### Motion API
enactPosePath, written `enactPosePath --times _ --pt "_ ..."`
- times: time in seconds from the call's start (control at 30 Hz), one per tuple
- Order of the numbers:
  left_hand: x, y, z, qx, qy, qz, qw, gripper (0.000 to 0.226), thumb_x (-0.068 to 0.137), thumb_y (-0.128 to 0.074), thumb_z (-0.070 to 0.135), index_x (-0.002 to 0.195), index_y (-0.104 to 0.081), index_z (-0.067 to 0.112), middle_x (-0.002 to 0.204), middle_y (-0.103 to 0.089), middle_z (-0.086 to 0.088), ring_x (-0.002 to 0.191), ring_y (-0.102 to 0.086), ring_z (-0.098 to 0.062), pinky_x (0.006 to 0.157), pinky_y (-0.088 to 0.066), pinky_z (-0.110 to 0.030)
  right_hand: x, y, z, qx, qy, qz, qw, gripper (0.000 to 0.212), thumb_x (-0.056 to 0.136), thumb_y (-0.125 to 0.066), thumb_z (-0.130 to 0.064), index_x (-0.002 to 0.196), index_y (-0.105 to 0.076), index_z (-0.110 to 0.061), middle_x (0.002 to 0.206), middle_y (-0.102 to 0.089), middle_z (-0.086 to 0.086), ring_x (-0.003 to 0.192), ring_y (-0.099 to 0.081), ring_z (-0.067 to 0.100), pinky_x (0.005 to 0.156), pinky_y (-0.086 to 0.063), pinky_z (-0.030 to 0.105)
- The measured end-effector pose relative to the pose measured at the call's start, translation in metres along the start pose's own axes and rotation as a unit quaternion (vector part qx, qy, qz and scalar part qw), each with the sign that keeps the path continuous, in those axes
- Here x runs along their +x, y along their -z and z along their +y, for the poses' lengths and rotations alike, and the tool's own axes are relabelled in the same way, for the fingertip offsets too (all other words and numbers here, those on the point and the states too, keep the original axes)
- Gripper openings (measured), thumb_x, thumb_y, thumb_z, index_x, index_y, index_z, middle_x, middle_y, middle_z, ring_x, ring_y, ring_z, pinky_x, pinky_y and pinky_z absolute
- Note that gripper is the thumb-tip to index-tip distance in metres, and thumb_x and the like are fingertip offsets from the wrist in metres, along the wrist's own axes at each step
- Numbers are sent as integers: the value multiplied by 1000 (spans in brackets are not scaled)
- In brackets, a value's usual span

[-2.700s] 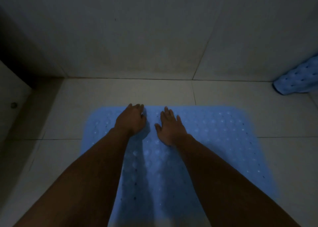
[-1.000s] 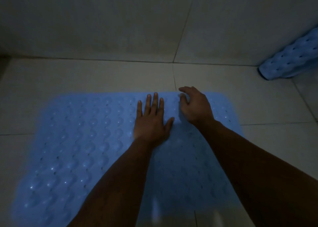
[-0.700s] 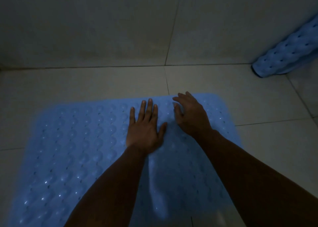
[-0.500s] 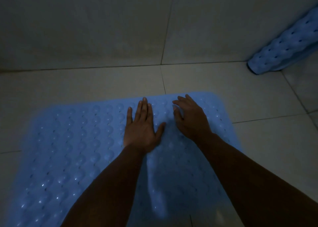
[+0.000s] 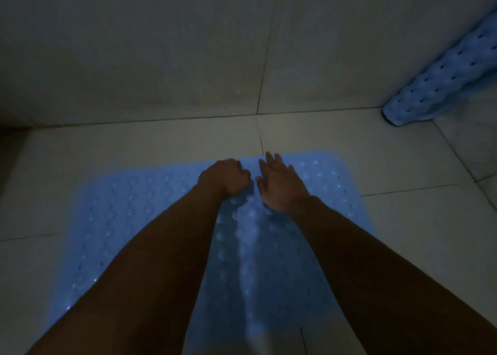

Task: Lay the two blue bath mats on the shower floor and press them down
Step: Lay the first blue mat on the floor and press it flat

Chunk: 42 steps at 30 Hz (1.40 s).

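One blue bath mat (image 5: 121, 220) with a bumpy surface and small holes lies flat on the tiled shower floor (image 5: 403, 233). Both my hands are on it near its far edge, side by side. My left hand (image 5: 224, 178) bears down on the mat with its fingers curled under, holding nothing. My right hand (image 5: 281, 185) lies flat on the mat with straight fingers that reach the far edge. My forearms cover much of the mat's middle. The second blue mat (image 5: 443, 75) is rolled up and leans in the far right corner.
A tiled wall (image 5: 161, 58) rises just beyond the mat's far edge. Bare floor tiles show to the left, the right and behind the mat. The light is dim. A dark gap (image 5: 10, 144) sits at the far left.
My left hand, flat with spread fingers before, now has its fingers curled under. Both hands have moved to the middle of the mat's far edge. The view has shifted left.
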<state>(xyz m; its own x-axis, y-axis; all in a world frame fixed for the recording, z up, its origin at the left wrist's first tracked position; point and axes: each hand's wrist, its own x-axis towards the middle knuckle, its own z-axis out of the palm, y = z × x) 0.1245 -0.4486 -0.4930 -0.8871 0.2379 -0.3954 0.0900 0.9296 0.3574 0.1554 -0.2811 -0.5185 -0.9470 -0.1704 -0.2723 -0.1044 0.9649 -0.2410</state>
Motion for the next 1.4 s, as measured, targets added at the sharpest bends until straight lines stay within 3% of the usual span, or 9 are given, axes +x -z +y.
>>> enactPosePath --times 0.13,0.33,0.5,0.87,1.03,1.13,1.23,1.3,1.4 --pt "-24 -19 -7 34 -44 118 991 54 99 -46 30 149 -46 11 156 -45 -11 146 -36 -31 111 -42 -49 0 -36 -3 -36 -9 8 999 74 104 -19 -54 160 -2 -10 169 9 9 155 12 25 125 1 53" --pt "-20 -47 -26 83 -18 203 975 57 102 -41 38 152 -42 11 161 -36 -14 154 -18 -39 117 -33 -56 -4 -63 1 -66 2 134 989 83 97 -16 -64 160 -13 -8 169 -5 9 156 5 23 124 -4 55" --pt "-18 -54 -27 61 -10 214 975 58 105 -31 44 156 -34 15 167 -25 -11 157 -3 -36 124 -18 -56 -7 -64 3 -58 5 130 990 88 97 -17 -69 160 -5 -10 169 2 7 156 9 21 125 -2 53" --pt "-16 -55 -31 34 16 214 976 61 103 -21 46 155 -37 18 167 -24 -8 157 -1 -33 125 -17 -53 -7 -58 -1 -52 -5 123 991 95 92 -19 -77 161 -6 -12 169 1 6 156 8 20 125 -4 53" --pt "-14 -43 -28 24 25 208 977 65 102 -16 50 156 -34 19 169 -20 -8 157 2 -32 125 -11 -51 -7 -50 -2 -30 -3 84 996 98 89 -19 -78 161 0 -13 169 7 6 155 12 21 125 2 54" --pt "-14 -35 -23 32 29 191 981 58 107 -25 46 158 -31 19 169 -18 -8 157 4 -33 125 -12 -51 0 -35 -3 6 -6 6 1000 91 95 -27 -70 161 -1 -12 169 9 7 155 12 23 125 5 52" --pt "-21 -31 -10 38 34 156 986 58 107 -26 45 159 -27 19 170 -16 -8 157 5 -34 126 -13 -52 17 16 -2 141 -46 -93 985 72 101 -40 -57 155 -32 -9 166 -20 10 154 -16 27 124 -16 43" --pt "-26 -33 7 41 22 141 989 58 107 -27 43 160 -24 19 170 -14 -8 157 4 -34 126 -14 -52 21 50 13 216 -68 -29 973 58 99 -54 -47 144 -52 -11 153 -47 10 143 -42 27 116 -32 33" --pt "-17 -44 41 66 -60 132 987 60 106 -27 41 161 -19 19 171 -10 -9 157 6 -33 126 -13 -50 9 75 46 248 -95 102 959 50 96 -63 -37 140 -58 -16 144 -58 7 131 -55 22 108 -36 24"
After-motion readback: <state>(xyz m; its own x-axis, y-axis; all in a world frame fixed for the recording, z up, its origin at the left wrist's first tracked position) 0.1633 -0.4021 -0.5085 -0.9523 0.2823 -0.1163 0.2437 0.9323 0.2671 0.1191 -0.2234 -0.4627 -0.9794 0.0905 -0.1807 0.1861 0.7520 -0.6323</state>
